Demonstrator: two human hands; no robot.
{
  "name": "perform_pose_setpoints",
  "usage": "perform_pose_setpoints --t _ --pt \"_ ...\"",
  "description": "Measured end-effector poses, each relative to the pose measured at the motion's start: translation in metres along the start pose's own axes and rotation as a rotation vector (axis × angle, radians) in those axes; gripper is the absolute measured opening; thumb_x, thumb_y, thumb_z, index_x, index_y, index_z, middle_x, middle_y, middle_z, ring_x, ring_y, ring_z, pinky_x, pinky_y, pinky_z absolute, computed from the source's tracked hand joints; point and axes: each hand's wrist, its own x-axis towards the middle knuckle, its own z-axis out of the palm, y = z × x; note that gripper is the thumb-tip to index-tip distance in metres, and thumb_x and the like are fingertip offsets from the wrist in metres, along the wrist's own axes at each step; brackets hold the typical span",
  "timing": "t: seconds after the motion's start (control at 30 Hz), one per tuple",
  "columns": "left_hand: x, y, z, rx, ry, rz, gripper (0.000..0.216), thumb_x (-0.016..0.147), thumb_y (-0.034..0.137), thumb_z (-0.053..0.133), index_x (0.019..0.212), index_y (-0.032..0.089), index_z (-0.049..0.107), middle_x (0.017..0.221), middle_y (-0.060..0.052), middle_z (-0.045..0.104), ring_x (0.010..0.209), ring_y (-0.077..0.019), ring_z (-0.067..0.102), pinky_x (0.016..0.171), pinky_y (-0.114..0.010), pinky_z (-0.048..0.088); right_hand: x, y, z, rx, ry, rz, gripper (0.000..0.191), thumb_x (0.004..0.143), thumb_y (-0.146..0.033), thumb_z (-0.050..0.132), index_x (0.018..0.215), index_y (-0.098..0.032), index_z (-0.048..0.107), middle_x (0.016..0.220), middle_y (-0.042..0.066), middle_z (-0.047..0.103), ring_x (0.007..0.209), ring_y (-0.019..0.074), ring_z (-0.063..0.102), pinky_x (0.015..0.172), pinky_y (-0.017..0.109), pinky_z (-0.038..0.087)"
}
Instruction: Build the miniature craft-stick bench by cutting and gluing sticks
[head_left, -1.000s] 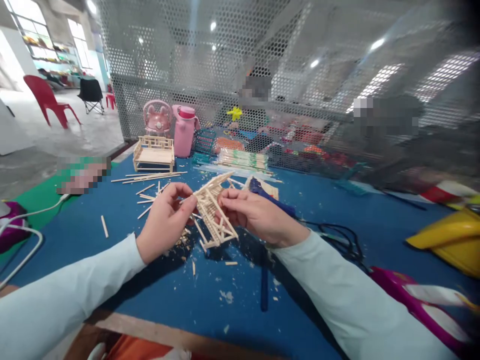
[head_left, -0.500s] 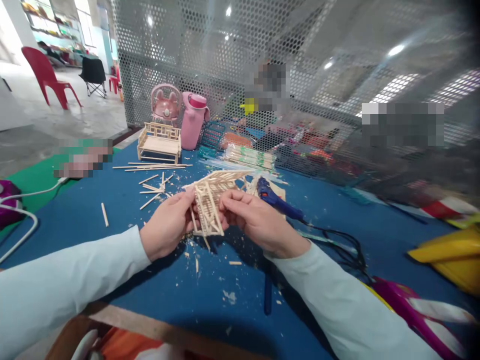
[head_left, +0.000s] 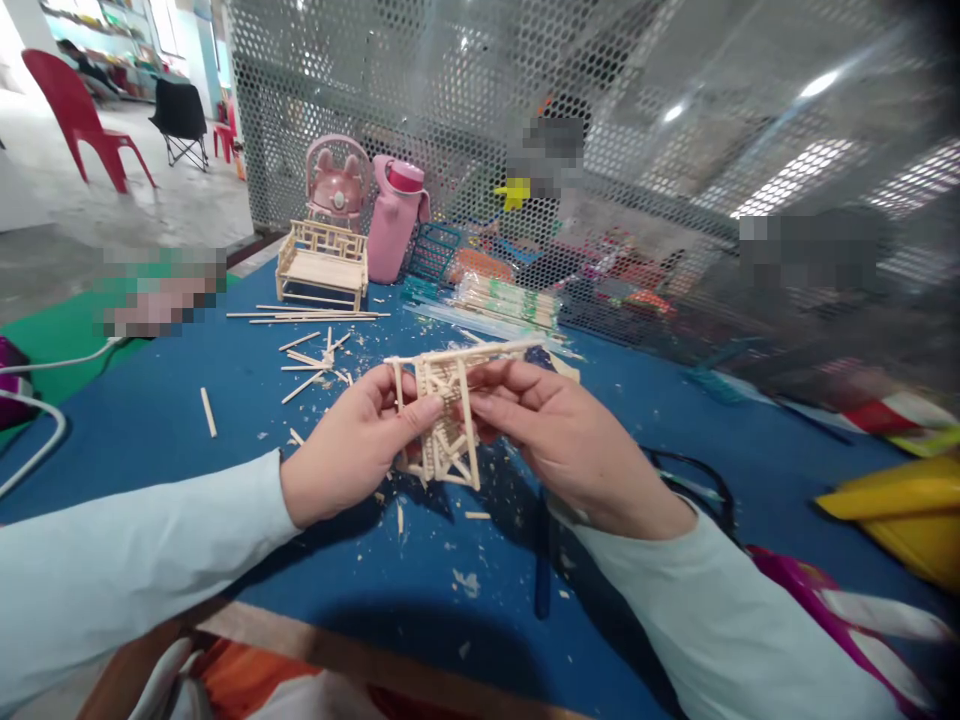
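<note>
Both my hands hold a small frame built of thin wooden sticks (head_left: pixel 448 410) above the blue table mat (head_left: pixel 187 440). My left hand (head_left: pixel 352 455) pinches the frame's left side with thumb and fingers. My right hand (head_left: pixel 570 440) grips its right side, fingers curled behind it. The frame stands nearly upright, with a long top bar running right. Wood chips and short stick offcuts (head_left: pixel 465 515) lie on the mat under it.
A finished stick bench (head_left: pixel 322 265) stands at the back left, with loose long sticks (head_left: pixel 307 315) before it. A pink bottle (head_left: pixel 395 220) and pink bunny container (head_left: pixel 334 180) stand by the mesh screen. Black cable (head_left: pixel 705 490) lies right; yellow plastic piece (head_left: pixel 900 505) far right.
My hands have turned the stick frame from lying tilted to standing more upright, and shifted it slightly right. The blue glue gun seen earlier behind my right hand is now hidden.
</note>
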Motion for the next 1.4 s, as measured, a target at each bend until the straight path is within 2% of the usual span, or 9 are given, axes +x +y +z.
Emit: perform_pose_setpoints --t 0.1,0.2,0.3,0.43,0.57,0.7,0.83,1.13,1.4 --pt "0.000 0.000 -0.001 0.024 -0.002 0.002 0.028 0.080 0.036 0.061 0.095 0.016 0.050 0.075 0.001 0.059 0.055 -0.0068 0.048 0.052 -0.020 0.039 -0.004 -0.005 0.001 -0.037 -0.011 0.025 0.026 0.072 -0.026 0.069 0.096 -0.018 0.061 0.081 0.000 0.066 0.067 0.0098 0.060 0.064 0.024 0.050" --pt "-0.001 0.000 -0.001 0.021 -0.015 0.025 0.026 0.080 0.036 0.062 0.090 0.016 0.049 0.072 0.002 0.058 0.054 -0.0062 0.048 0.052 -0.020 0.039 -0.006 -0.007 0.002 -0.052 -0.050 0.067 0.022 0.069 -0.028 0.072 0.085 -0.017 0.063 0.076 0.000 0.066 0.068 0.0102 0.060 0.066 0.024 0.049" --pt "-0.001 0.000 -0.001 0.022 -0.016 0.036 0.027 0.079 0.037 0.063 0.087 0.016 0.048 0.069 0.003 0.057 0.051 -0.0053 0.046 0.050 -0.019 0.038 -0.006 -0.006 0.003 -0.009 -0.035 0.059 0.022 0.065 -0.030 0.076 0.077 -0.016 0.063 0.071 -0.002 0.064 0.064 0.0078 0.058 0.063 0.021 0.048" --pt "-0.001 -0.001 -0.001 0.020 -0.012 0.029 0.029 0.078 0.039 0.063 0.089 0.016 0.048 0.068 0.004 0.054 0.052 -0.0063 0.046 0.050 -0.020 0.039 -0.003 -0.002 0.002 0.065 0.004 0.061 0.024 0.063 -0.030 0.078 0.077 -0.017 0.063 0.072 -0.003 0.063 0.062 0.0065 0.057 0.060 0.020 0.048" --pt "-0.002 -0.002 -0.002 -0.020 -0.045 0.027 0.025 0.080 0.037 0.061 0.087 0.017 0.047 0.067 0.004 0.052 0.055 -0.0075 0.048 0.052 -0.021 0.039 -0.001 0.000 0.002 0.129 -0.019 0.085 0.029 0.061 -0.030 0.080 0.081 -0.018 0.063 0.075 -0.003 0.065 0.063 0.0079 0.060 0.063 0.022 0.050" --pt "-0.002 -0.001 -0.002 -0.071 -0.063 0.032 0.025 0.079 0.035 0.062 0.084 0.017 0.046 0.073 0.001 0.058 0.060 -0.0084 0.051 0.054 -0.021 0.042 -0.004 -0.002 0.005 0.123 -0.051 0.065 0.030 0.064 -0.031 0.078 0.085 -0.018 0.062 0.079 0.000 0.069 0.064 0.0102 0.063 0.068 0.026 0.053" --pt "-0.002 0.000 0.000 -0.062 -0.033 0.026 0.031 0.074 0.033 0.067 0.093 0.016 0.049 0.075 0.000 0.062 0.060 -0.0089 0.053 0.053 -0.021 0.040 -0.010 -0.009 0.010 0.015 -0.071 0.030 0.025 0.070 -0.032 0.073 0.088 -0.018 0.063 0.088 0.002 0.071 0.072 0.0128 0.066 0.073 0.028 0.053" --pt "-0.002 -0.002 -0.002 -0.033 -0.024 0.035 0.032 0.075 0.030 0.066 0.099 0.016 0.050 0.066 0.005 0.052 0.052 -0.0064 0.046 0.050 -0.019 0.039 -0.013 -0.009 0.006 -0.125 0.086 0.015 0.022 0.068 -0.035 0.073 0.080 -0.018 0.066 0.079 0.000 0.069 0.071 0.0126 0.063 0.072 0.028 0.051" --pt "-0.002 -0.002 -0.003 -0.067 -0.063 0.041 0.026 0.077 0.033 0.065 0.091 0.017 0.050 0.066 0.005 0.049 0.058 -0.0077 0.050 0.053 -0.020 0.041 -0.010 -0.004 0.007 0.066 0.067 -0.018 0.024 0.067 -0.029 0.075 0.087 -0.019 0.065 0.083 0.000 0.068 0.072 0.0112 0.063 0.071 0.026 0.052"
